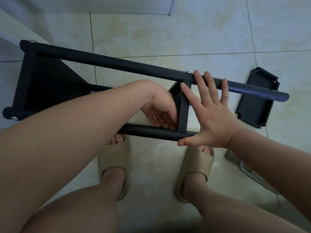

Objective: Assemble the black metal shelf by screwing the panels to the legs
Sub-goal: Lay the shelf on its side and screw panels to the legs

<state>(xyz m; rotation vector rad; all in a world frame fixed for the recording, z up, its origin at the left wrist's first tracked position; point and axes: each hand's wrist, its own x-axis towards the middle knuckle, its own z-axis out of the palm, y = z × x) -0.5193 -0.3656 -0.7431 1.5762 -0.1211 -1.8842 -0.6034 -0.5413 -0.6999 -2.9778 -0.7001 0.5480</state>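
Observation:
The black metal shelf lies on its side on the tiled floor. Its far leg (117, 62) runs from upper left to right, its near leg (148, 131) lies close to my feet. One panel (47, 84) is fixed at the left end. A middle panel (183, 111) sits between the legs. My left hand (161, 111) reaches in beside this panel, its fingers curled around the panel's lower edge. My right hand (210, 111) is spread flat with straight fingers, fingertips on the far leg and thumb on the near leg. A loose panel (259, 105) lies on the floor at the right.
My feet in beige slippers (114, 158) stand just below the near leg. A shiny metal object (244, 167) lies on the floor at the right, partly behind my right forearm. A white edge (173, 7) runs along the top.

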